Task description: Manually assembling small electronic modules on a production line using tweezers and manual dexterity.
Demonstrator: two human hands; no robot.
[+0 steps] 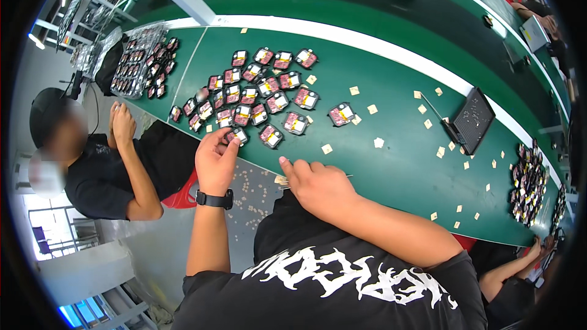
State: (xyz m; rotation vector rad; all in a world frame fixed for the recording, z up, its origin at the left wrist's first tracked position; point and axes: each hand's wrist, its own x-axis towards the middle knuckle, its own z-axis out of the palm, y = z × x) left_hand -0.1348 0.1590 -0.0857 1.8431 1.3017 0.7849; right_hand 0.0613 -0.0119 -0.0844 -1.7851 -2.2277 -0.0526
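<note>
My left hand, with a black watch on the wrist, is closed on a small black-framed module at the table's near edge. Its thumb and fingers grip the module's left side. To the right, my right hand rests at the same edge with curled fingers and the index finger pointing left. A thin metal tool pokes out beside it; most of it is hidden by the hand. Many similar modules with pink faces, white squares and yellow strips lie grouped beyond my left hand. One module lies apart to the right.
Small cream paper squares are scattered over the green table and floor. A black tray stands at the far right, near a heap of modules. Filled clear trays lie far left. A co-worker sits at left.
</note>
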